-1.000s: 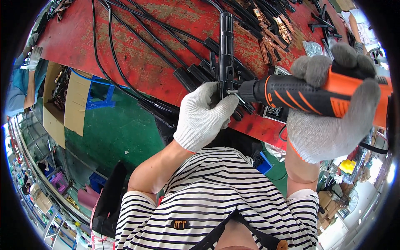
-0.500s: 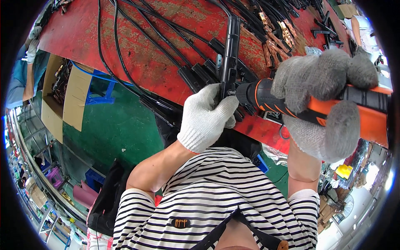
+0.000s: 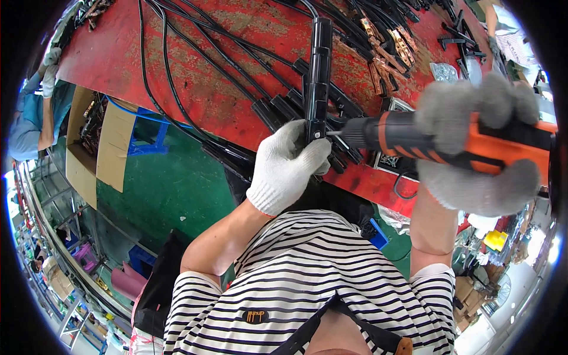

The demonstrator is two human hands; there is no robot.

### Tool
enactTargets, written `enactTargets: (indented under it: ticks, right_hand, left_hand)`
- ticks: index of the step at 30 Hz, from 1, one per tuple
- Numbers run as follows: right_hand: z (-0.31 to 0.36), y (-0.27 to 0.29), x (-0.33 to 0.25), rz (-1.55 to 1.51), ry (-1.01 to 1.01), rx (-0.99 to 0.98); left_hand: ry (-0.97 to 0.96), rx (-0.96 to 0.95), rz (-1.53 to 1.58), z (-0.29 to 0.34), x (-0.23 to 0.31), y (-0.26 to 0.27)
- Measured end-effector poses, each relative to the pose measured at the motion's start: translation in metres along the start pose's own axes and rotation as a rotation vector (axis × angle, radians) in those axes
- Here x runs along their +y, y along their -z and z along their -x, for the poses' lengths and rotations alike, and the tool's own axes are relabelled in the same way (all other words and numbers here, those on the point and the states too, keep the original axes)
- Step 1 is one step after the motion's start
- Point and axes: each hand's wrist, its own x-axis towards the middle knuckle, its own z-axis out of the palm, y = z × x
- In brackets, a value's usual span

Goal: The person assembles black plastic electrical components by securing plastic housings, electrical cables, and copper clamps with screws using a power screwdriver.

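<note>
My left hand, in a white knitted glove, pinches the lower end of a black plastic handle with a cable at its far end. The handle stands nearly upright in view, above the red table edge. A small shiny screw shows on its lower end beside my thumb. My right hand, in a grey-stained glove and blurred, is wrapped round an orange and black power screwdriver. Its bit points left at the screw, with the tip very close; contact cannot be made out.
More black handles with cables lie on the red table behind my left hand. Copper clamp parts are piled farther back. A small tray of screws sits near the edge. At left are a cardboard box, a blue stool and another person's arm.
The power screwdriver has drawn back to the right, baring its bit and the screw. My left hand and the handle have shifted slightly left, and the handle has turned a little.
</note>
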Motion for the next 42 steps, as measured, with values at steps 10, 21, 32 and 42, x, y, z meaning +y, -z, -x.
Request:
enactTargets:
  ticks: [10, 21, 32, 42]
  right_hand:
    - [0.059, 0.074, -0.074, 0.266, -0.006, 0.544]
    - [0.109, 0.095, -0.032, 0.261, -0.023, 0.815]
    - [0.113, 0.11, -0.007, 0.147, -0.046, 0.683]
    - [0.104, 0.112, -0.015, 0.165, -0.032, 0.645]
  left_hand:
    - [0.425, 0.097, 0.401, -0.022, 0.003, 0.007]
    - [0.375, -0.001, 0.506, -0.024, 0.004, -0.006]
    - [0.282, 0.179, 0.106, -0.018, 0.009, -0.033]
    - [0.176, 0.108, -0.02, -0.02, 0.012, -0.033]
